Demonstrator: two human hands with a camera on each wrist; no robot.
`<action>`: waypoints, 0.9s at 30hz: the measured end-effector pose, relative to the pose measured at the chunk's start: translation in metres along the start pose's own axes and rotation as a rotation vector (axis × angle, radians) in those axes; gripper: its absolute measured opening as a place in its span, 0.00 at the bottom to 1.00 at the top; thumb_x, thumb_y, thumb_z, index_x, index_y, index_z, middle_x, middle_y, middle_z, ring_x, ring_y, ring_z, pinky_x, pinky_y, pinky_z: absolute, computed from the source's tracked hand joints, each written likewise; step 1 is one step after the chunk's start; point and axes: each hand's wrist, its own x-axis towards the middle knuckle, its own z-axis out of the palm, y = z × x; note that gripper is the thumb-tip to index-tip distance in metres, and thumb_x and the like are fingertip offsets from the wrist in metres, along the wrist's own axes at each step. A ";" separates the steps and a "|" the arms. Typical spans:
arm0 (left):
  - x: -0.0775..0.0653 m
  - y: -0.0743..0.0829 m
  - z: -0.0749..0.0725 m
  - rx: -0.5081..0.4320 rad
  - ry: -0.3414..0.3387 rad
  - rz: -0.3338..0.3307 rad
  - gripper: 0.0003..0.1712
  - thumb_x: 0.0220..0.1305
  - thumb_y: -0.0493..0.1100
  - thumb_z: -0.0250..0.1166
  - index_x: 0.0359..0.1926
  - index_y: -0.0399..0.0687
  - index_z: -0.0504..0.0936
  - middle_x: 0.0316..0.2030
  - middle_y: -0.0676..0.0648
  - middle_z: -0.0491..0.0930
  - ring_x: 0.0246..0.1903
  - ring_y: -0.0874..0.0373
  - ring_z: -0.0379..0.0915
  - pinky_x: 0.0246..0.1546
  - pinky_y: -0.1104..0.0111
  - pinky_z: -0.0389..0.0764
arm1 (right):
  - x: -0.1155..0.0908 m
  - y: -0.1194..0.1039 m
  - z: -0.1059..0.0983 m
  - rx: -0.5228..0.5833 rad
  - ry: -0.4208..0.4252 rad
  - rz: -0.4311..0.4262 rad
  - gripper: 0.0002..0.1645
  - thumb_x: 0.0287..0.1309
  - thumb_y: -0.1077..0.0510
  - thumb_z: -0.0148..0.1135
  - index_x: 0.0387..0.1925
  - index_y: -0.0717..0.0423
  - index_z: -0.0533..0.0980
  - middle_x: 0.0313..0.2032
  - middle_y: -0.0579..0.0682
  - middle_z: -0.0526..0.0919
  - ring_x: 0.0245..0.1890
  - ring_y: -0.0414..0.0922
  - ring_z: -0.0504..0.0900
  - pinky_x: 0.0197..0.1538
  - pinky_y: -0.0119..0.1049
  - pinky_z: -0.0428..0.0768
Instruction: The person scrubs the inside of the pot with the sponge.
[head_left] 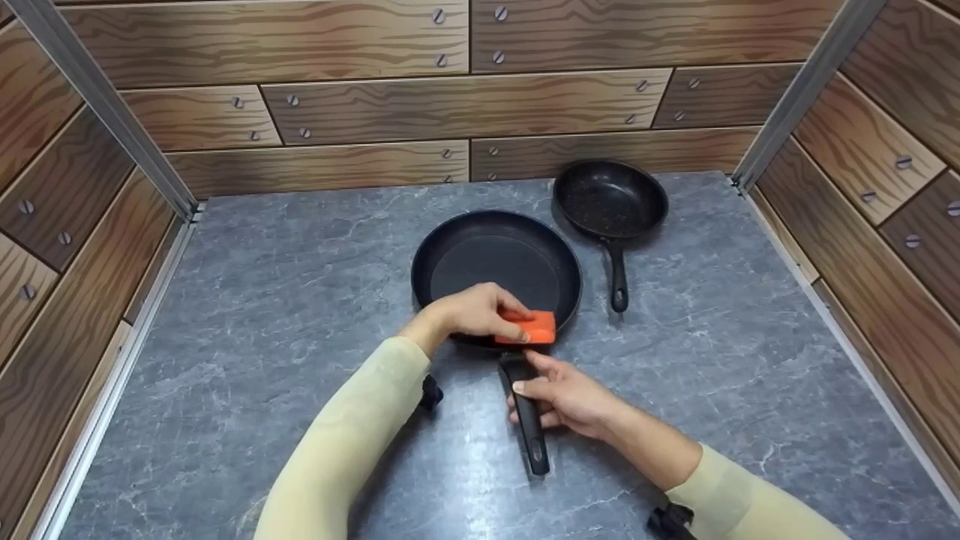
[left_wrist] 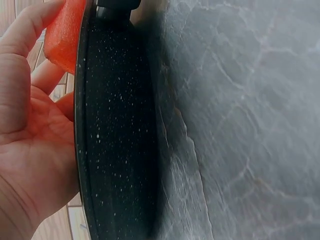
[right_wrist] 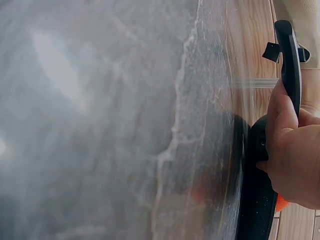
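Observation:
A large black frying pan [head_left: 495, 259] sits on the grey marbled surface, its handle [head_left: 533, 435] pointing toward me. My left hand [head_left: 480, 311] pinches an orange sponge [head_left: 541, 327] at the pan's near rim, just above where the handle joins. In the left wrist view, the pan's speckled outer wall [left_wrist: 117, 130] stands beside that hand [left_wrist: 35, 135], with the sponge [left_wrist: 65, 37] at the rim. My right hand [head_left: 574, 397] grips the handle near the pan, thumb on top and fingers underneath. From the right wrist, the handle [right_wrist: 290, 65] shows passing through this hand [right_wrist: 295, 155].
A smaller black frying pan [head_left: 611, 199] stands at the back right, its handle toward me, close to the large pan. Wood-patterned panels [head_left: 465, 105] wall the grey marbled surface [head_left: 292, 285] at the back and both sides, with metal posts [head_left: 127, 127] at the corners.

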 end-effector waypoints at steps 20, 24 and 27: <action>0.023 0.004 0.011 0.038 0.089 0.018 0.28 0.63 0.55 0.78 0.62 0.54 0.89 0.58 0.53 0.86 0.57 0.63 0.79 0.59 0.69 0.76 | 0.001 -0.001 0.001 0.001 -0.001 -0.002 0.57 0.75 0.60 0.60 0.84 0.65 0.32 0.40 0.55 0.88 0.37 0.48 0.91 0.39 0.39 0.89; 0.028 0.005 0.013 0.040 0.116 0.017 0.28 0.63 0.55 0.78 0.62 0.54 0.89 0.58 0.53 0.86 0.57 0.63 0.78 0.60 0.70 0.75 | 0.001 -0.001 0.001 -0.002 0.001 0.000 0.57 0.75 0.59 0.61 0.84 0.65 0.31 0.40 0.55 0.87 0.37 0.48 0.91 0.39 0.38 0.89; 0.032 0.006 0.014 0.035 0.135 0.021 0.28 0.63 0.56 0.78 0.62 0.53 0.89 0.58 0.53 0.87 0.57 0.63 0.79 0.60 0.70 0.75 | 0.001 -0.002 0.002 -0.001 0.002 0.001 0.57 0.75 0.59 0.61 0.84 0.66 0.31 0.40 0.55 0.87 0.37 0.48 0.91 0.39 0.39 0.89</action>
